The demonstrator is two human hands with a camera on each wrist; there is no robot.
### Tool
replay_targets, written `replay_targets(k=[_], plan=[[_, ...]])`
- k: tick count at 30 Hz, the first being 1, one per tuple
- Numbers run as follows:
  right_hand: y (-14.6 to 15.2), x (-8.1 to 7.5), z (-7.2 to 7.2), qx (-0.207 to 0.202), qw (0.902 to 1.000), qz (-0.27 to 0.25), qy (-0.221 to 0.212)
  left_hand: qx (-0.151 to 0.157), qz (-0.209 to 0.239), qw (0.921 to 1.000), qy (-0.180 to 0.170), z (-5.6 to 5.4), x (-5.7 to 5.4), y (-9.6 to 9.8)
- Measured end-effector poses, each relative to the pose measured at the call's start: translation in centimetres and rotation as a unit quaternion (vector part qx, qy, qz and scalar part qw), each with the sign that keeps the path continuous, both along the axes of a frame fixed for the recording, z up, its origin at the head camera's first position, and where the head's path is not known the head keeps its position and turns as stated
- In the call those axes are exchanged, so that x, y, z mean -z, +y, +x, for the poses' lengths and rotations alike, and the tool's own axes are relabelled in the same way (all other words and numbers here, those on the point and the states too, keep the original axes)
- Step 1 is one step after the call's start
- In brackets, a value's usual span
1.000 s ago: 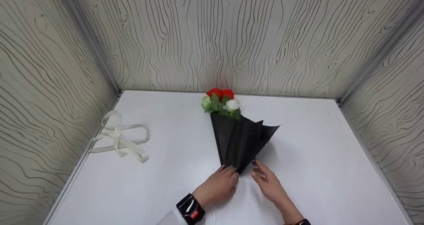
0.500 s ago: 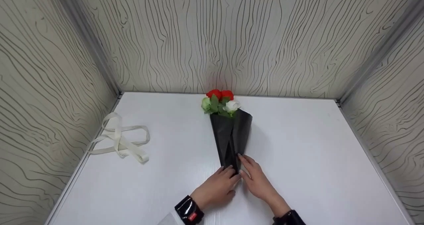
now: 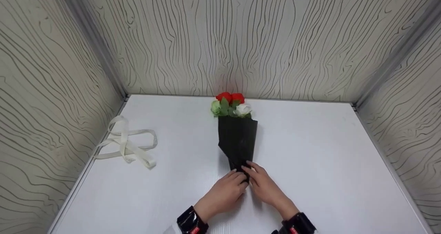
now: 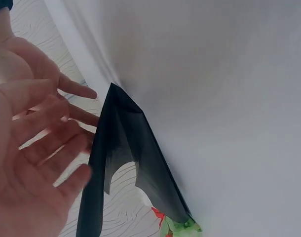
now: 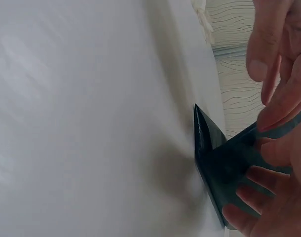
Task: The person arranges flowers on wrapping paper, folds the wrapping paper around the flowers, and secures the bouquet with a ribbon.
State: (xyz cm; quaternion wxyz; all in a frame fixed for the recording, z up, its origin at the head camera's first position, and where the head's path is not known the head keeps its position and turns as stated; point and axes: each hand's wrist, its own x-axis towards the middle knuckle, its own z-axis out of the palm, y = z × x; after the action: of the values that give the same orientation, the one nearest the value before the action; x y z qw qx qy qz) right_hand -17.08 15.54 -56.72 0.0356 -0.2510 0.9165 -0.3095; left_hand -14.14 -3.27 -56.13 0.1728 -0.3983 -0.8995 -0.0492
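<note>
A bouquet lies in the middle of the table, its stems hidden in a cone of black wrapping paper (image 3: 237, 134). Red roses (image 3: 224, 97), a white rose (image 3: 244, 109) and a pale green rose (image 3: 216, 108) stick out at the far end. My left hand (image 3: 224, 191) rests its bent fingertips on the paper's narrow near end. Beside it, my right hand (image 3: 267, 189) lays nearly straight fingers on the folded-over flap. In the left wrist view the paper (image 4: 145, 143) appears as a pointed fold beside loosely extended fingers.
A cream ribbon (image 3: 124, 141) lies in loose loops at the left of the white table (image 3: 327, 158), partly over its edge. Wood-grain patterned panels (image 3: 220, 37) enclose the table at the back and both sides.
The paper's right-hand flap has been folded leftward across the bouquet and now lies over its front. My right hand has moved left with it, close to my left hand, which has stayed nearly in place.
</note>
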Motion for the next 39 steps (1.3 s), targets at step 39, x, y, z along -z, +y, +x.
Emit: replay_targets(k=[39], plan=[[0.7, 2.1, -3.6, -0.001, 0.9874, 0.149, 0.054, -0.103, -0.093, 0.9809, -0.137, -0.2, 1.4, -1.0]])
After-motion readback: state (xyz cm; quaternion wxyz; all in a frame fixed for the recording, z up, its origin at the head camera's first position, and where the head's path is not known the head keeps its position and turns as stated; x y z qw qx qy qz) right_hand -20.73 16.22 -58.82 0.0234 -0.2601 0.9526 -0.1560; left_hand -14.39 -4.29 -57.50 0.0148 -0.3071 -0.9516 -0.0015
